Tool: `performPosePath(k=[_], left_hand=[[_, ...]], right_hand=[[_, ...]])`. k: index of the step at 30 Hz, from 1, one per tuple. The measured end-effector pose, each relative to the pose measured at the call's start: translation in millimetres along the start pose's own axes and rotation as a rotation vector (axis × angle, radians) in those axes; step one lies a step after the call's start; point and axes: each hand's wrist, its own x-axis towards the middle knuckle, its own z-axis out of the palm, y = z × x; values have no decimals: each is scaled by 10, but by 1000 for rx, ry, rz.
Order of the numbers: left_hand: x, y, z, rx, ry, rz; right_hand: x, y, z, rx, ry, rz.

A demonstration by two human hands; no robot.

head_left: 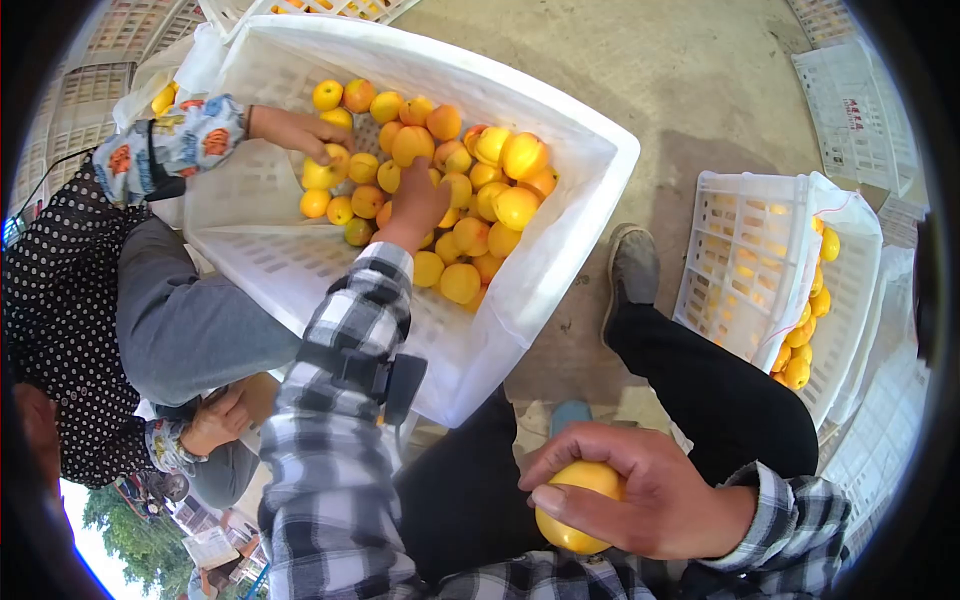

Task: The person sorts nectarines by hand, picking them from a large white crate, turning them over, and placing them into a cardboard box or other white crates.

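My left hand (415, 205) reaches into a large white plastic crate (570, 130) in front of me. It is closed on a yellow-orange apricot (413, 146), with the fingers under the fruit partly hidden. Several loose apricots (460, 283) lie around it on the crate's liner. Close to my lap, my right hand (640, 490) is wrapped round a yellow apricot (578, 515), the thumb across its front.
A co-worker's hand (300, 135) in a patterned sleeve touches apricots at the crate's left side. Their other hand (215, 420) rests lower down. At right stands a smaller white crate (740, 260) with apricots; more crates (850, 110) stand behind it.
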Motion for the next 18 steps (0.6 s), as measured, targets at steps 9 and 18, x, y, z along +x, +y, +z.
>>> performPosePath(k=[9, 18], left_hand=[[-523, 548, 589, 389, -22, 485], [-153, 69, 176, -189, -385, 467]], right_hand=[[37, 67, 28, 6, -2, 23], [31, 53, 16, 16, 10, 27]])
